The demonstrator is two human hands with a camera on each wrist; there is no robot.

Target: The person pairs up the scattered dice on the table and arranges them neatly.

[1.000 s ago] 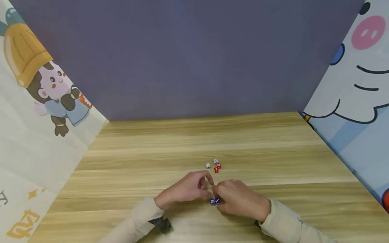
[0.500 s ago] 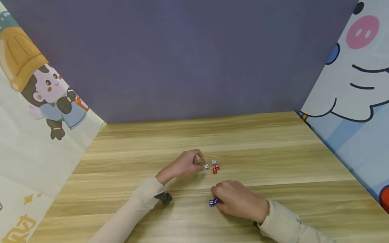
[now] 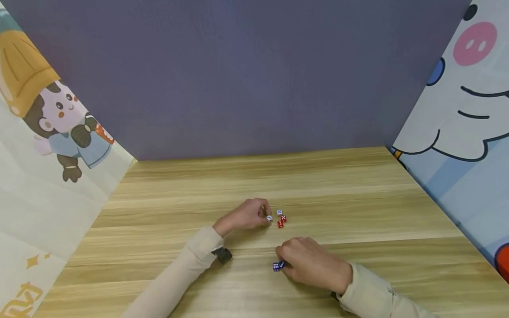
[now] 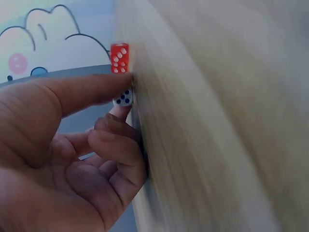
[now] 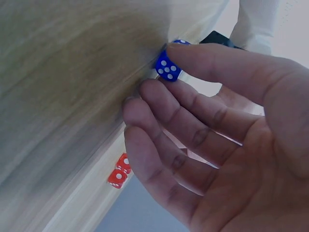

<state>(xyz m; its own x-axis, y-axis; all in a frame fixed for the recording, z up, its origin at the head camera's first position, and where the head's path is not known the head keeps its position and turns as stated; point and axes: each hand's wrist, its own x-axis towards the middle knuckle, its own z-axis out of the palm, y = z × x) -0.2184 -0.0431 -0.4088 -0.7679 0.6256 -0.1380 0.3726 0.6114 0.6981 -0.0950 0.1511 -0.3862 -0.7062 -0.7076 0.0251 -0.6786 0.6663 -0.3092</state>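
In the head view, my left hand (image 3: 249, 214) reaches forward over the table, thumb and index finger pinching a white die (image 3: 269, 218). The left wrist view has dark pips on a white die (image 4: 123, 99) between thumb and finger. Lower right, my right hand (image 3: 312, 263) pinches a blue die (image 3: 282, 265) with thumb and index finger, its other fingers curved alongside. A second blue die (image 3: 276, 266) sits right beside that one, to its left. In the right wrist view, the thumb lies over the blue die (image 5: 167, 68), which shows white pips.
Another white die (image 3: 279, 212) lies just right of the left hand. Two red dice, one nearer (image 3: 280, 224) and one farther (image 3: 283, 218), lie close together by it. A grey-purple panel (image 3: 254, 79) stands behind the wooden table (image 3: 179, 185); printed walls flank both sides.
My left hand has left the blue dice, moved forward and left, and closed its fingertips on the white die. The right hand has stayed at the blue dice.
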